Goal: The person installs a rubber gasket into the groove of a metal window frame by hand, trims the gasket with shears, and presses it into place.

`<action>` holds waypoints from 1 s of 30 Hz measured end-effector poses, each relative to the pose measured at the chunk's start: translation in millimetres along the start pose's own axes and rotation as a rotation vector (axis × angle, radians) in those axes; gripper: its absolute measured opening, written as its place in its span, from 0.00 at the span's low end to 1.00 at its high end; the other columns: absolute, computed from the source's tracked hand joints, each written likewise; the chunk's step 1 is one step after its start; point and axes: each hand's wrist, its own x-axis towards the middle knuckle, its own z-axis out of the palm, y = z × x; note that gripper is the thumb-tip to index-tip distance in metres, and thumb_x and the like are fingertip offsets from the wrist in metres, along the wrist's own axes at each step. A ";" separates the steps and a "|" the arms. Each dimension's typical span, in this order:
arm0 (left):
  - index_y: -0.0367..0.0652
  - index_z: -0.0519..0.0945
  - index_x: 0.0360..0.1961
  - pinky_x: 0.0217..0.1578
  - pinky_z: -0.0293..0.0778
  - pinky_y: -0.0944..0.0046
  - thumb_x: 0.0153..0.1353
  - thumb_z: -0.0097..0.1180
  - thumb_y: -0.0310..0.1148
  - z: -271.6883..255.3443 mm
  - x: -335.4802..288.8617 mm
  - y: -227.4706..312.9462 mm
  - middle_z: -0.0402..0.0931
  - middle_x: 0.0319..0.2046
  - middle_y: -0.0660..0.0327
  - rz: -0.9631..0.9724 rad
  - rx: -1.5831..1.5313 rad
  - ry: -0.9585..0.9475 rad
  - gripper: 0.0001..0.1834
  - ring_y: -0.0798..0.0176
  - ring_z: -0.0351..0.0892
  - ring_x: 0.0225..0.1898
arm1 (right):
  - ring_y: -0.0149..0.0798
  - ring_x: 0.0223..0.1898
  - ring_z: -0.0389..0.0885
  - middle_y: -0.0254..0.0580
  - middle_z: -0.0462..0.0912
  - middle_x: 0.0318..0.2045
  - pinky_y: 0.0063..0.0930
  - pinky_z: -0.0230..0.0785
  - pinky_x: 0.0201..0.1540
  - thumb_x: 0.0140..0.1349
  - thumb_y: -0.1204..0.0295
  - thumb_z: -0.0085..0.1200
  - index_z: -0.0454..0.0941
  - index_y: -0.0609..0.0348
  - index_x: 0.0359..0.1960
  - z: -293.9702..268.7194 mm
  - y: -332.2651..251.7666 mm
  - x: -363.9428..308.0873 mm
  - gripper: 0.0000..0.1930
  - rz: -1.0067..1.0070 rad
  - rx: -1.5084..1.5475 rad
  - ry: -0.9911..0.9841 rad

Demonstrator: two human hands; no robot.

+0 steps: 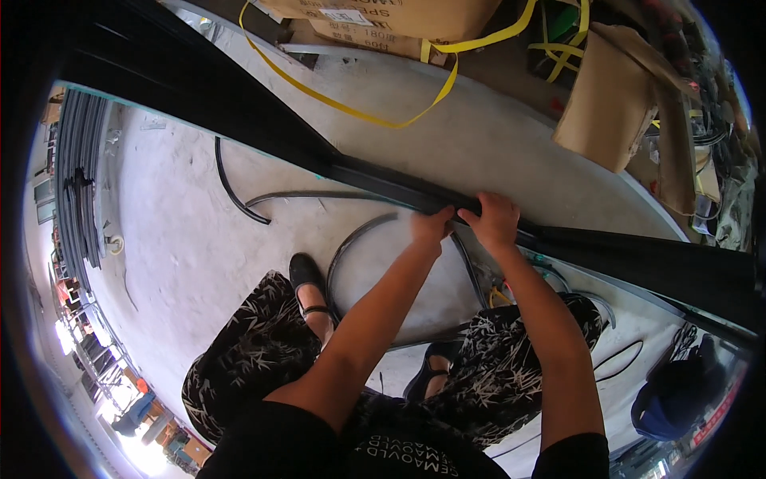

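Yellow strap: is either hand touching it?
No, the left hand and right hand are on the long black bar, apart from the yellow strap.

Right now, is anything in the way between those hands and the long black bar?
Nothing that I can see: the left hand and right hand both touch the long black bar. The yellow strap curves beyond it.

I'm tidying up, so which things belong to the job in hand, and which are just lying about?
In hand: long black bar, touched by left hand and right hand; possibly the looped black strip.

Seemingly lying about: yellow strap, cardboard box, bent cardboard.
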 end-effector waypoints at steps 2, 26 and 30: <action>0.32 0.77 0.38 0.28 0.82 0.65 0.51 0.66 0.30 1.6 3.3 -4.4 0.78 0.32 0.56 0.101 -0.016 0.000 0.16 0.61 0.80 0.26 | 0.48 0.47 0.74 0.41 0.80 0.39 0.46 0.61 0.48 0.46 0.55 0.65 0.78 0.55 0.37 0.1 -4.2 -1.3 0.21 -0.005 -0.002 0.010; 0.32 0.77 0.30 0.21 0.76 0.65 0.48 0.66 0.25 17.3 23.4 -28.4 0.78 0.28 0.56 0.195 0.217 0.271 0.11 0.62 0.77 0.23 | 0.45 0.49 0.73 0.40 0.79 0.40 0.47 0.60 0.51 0.49 0.62 0.64 0.77 0.53 0.37 -4.3 -0.1 -2.2 0.16 0.033 -0.036 -0.039; 0.30 0.77 0.30 0.19 0.74 0.64 0.48 0.64 0.24 19.5 33.1 -41.4 0.78 0.28 0.55 0.335 0.339 0.365 0.10 0.62 0.77 0.22 | 0.45 0.50 0.73 0.39 0.78 0.40 0.47 0.59 0.52 0.50 0.64 0.63 0.76 0.54 0.36 -6.8 3.1 -1.8 0.14 0.028 -0.028 -0.072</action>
